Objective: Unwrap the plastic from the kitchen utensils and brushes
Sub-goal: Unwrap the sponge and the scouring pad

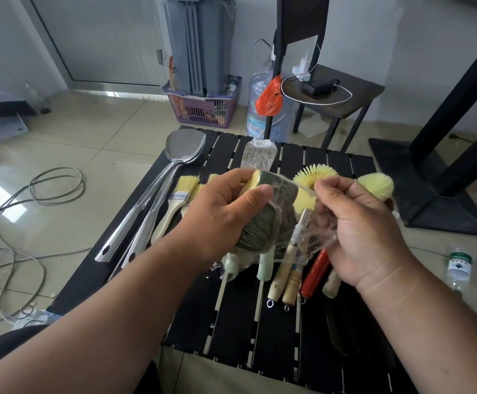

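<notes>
Seemingly taut plastic wrap point(302, 240) between hands.

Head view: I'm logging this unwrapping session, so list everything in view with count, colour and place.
Sponge scrubber: one, green and yellow, in the left grip.
Plastic wrap: clear, stretched from scrubber to right grip.
Metal spatulas: two, silver, table's left side.
Paint brushes: about three, pale bristles, beside the spatulas.
Round brushes: two, yellow, far right of table.
Handles: several, wooden, one red, under the hands.
Slatted table: one, black.
Basket: one, purple, on floor.
Water jug: one, bluish, on floor.
Left hand: grips scrubber.
Right hand: pinches wrap.
</notes>
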